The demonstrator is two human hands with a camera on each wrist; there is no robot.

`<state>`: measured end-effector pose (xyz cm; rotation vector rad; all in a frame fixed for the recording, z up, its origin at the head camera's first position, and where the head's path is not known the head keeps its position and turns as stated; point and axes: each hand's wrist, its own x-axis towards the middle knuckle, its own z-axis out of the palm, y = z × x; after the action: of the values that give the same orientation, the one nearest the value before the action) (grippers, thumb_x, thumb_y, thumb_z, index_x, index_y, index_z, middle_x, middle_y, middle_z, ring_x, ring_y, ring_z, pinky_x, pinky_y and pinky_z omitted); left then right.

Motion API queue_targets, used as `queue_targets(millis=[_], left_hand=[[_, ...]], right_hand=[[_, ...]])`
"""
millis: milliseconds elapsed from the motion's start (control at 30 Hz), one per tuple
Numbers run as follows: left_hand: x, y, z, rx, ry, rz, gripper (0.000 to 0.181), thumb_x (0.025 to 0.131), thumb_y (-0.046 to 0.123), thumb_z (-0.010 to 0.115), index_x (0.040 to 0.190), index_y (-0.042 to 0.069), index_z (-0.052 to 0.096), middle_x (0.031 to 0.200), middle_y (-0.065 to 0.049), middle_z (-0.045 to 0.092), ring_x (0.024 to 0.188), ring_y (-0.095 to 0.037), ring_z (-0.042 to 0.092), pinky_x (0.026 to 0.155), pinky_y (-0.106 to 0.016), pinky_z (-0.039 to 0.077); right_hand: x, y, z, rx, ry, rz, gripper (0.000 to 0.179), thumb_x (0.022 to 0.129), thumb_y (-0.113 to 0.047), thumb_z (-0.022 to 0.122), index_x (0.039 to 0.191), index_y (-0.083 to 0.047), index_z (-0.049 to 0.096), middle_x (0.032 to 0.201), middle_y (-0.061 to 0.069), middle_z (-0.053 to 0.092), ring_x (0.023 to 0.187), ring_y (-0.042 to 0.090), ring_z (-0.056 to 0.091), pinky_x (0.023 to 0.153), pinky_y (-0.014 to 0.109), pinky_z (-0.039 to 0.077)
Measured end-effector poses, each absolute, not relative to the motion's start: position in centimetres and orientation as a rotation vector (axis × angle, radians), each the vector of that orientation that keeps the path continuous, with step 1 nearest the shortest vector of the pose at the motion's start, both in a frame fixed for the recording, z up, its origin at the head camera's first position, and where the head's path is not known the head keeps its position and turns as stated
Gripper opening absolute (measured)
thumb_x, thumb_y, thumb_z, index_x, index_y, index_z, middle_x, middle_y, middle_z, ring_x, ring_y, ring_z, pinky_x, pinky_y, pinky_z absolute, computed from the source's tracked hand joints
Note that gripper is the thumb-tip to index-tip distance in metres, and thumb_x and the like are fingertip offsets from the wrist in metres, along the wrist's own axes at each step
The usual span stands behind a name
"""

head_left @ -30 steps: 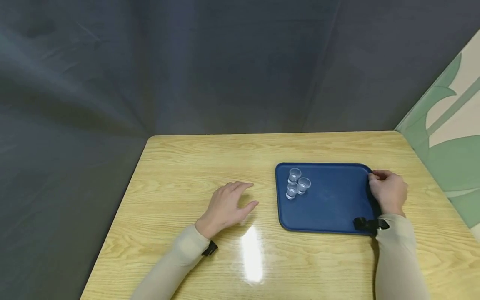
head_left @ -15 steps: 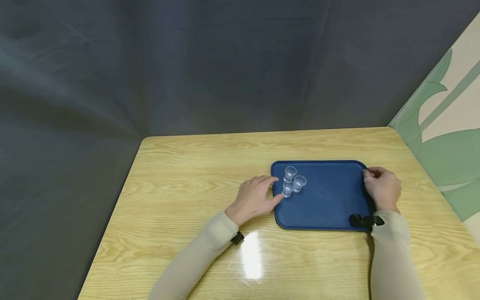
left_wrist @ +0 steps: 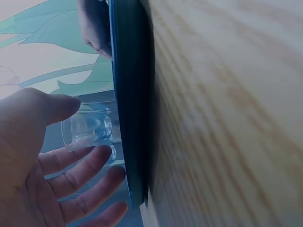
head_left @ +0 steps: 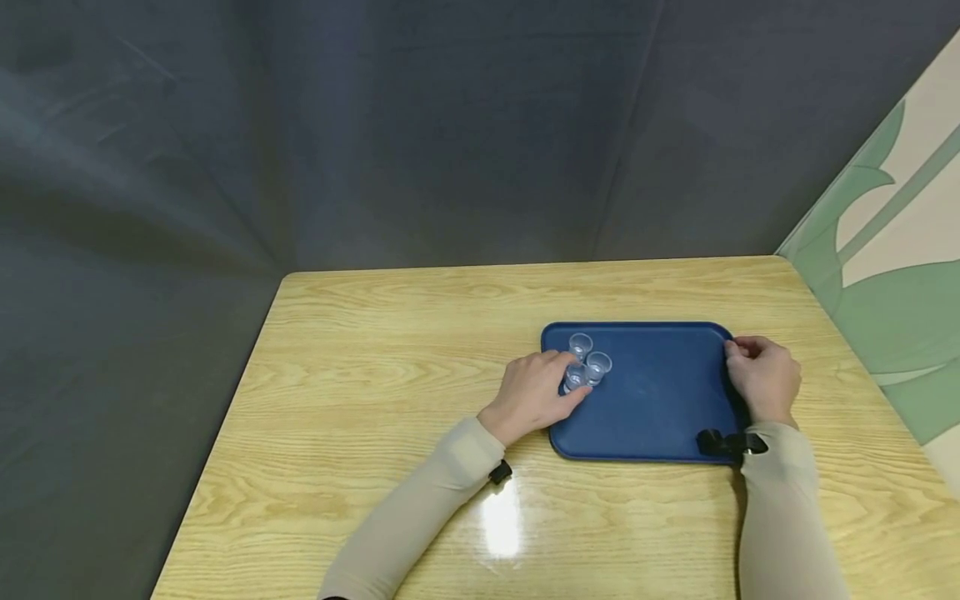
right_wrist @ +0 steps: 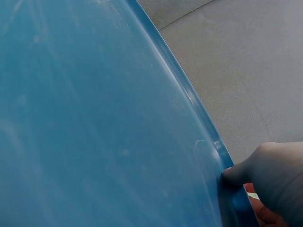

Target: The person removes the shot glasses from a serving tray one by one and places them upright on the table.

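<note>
Three small clear shot glasses stand close together at the left end of a blue tray (head_left: pixel 660 417). In the head view, my left hand (head_left: pixel 531 392) reaches over the tray's left rim, thumb and fingers spread around the nearest glass (head_left: pixel 576 377). The left wrist view has that glass (left_wrist: pixel 87 128) between the thumb and the loosely bent fingers; a firm grip is not visible. Just beyond are the back glass (head_left: pixel 581 345) and the right-hand glass (head_left: pixel 598 365). My right hand (head_left: pixel 767 379) pinches the tray's right rim, its thumb on the edge in the right wrist view (right_wrist: pixel 270 175).
The tray lies on a light wood-grain table (head_left: pixel 360 375). A dark curtain (head_left: pixel 465 133) hangs behind and to the left. On the right is a panel with green leaf shapes (head_left: pixel 900 317).
My left hand has moved right from the bare table to the tray and around the nearest glass. The right hand stays on the tray's rim. The view has shifted slightly.
</note>
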<state>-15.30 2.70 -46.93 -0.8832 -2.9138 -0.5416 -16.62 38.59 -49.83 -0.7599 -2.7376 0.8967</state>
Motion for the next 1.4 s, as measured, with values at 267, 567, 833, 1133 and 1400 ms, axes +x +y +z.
queue_targets(millis=[267, 567, 833, 1133, 1400], left_hand=[[-15.2, 2.3, -46.6, -0.861, -2.897, -0.590, 0.044, 0.101, 0.054, 0.068, 0.130, 0.022, 0.074, 0.100, 0.008, 0.073, 0.080, -0.006, 0.066, 0.064, -0.022, 0.049], [-15.1, -1.3, -45.4, -0.705, -2.881, -0.713, 0.044, 0.098, 0.055, 0.071, 0.126, 0.021, 0.076, 0.101, 0.009, 0.076, 0.085, -0.009, 0.071, 0.068, -0.025, 0.054], [-15.4, -6.5, -44.8, -0.521, -2.846, -0.869, 0.046, 0.097, 0.052, 0.074, 0.126, 0.017, 0.077, 0.104, 0.003, 0.077, 0.089, -0.015, 0.072, 0.072, -0.035, 0.056], [-15.5, -13.8, -45.0, -0.334, -2.812, -0.877, 0.046, 0.098, 0.046, 0.076, 0.126, 0.010, 0.076, 0.103, -0.006, 0.078, 0.082, -0.022, 0.071, 0.070, -0.041, 0.056], [-15.3, -19.7, -45.3, -0.147, -2.838, -0.858, 0.050, 0.098, 0.047, 0.075, 0.130, 0.009, 0.074, 0.107, -0.011, 0.078, 0.090, -0.030, 0.075, 0.073, -0.048, 0.057]], right_hand=[[-16.9, 38.6, -49.9, -0.742, -2.744, 0.903, 0.046, 0.107, -0.032, 0.054, 0.129, 0.005, 0.070, 0.114, 0.026, 0.070, 0.111, 0.046, 0.060, 0.079, 0.040, 0.035], [-17.0, 38.7, -49.9, -0.724, -2.743, 0.899, 0.046, 0.107, -0.032, 0.054, 0.128, 0.005, 0.071, 0.111, 0.026, 0.070, 0.104, 0.043, 0.060, 0.077, 0.039, 0.035], [-16.3, 39.5, -50.0, -0.742, -2.737, 0.900, 0.046, 0.107, -0.032, 0.054, 0.129, 0.005, 0.070, 0.107, 0.023, 0.070, 0.104, 0.040, 0.060, 0.079, 0.039, 0.035], [-15.9, 39.5, -50.1, -0.762, -2.720, 0.897, 0.045, 0.106, -0.032, 0.056, 0.127, 0.005, 0.071, 0.098, 0.018, 0.070, 0.097, 0.036, 0.059, 0.076, 0.038, 0.035], [-15.7, 39.0, -50.0, -0.749, -2.713, 0.892, 0.044, 0.106, -0.031, 0.056, 0.126, 0.004, 0.072, 0.102, 0.021, 0.071, 0.097, 0.036, 0.060, 0.076, 0.037, 0.036]])
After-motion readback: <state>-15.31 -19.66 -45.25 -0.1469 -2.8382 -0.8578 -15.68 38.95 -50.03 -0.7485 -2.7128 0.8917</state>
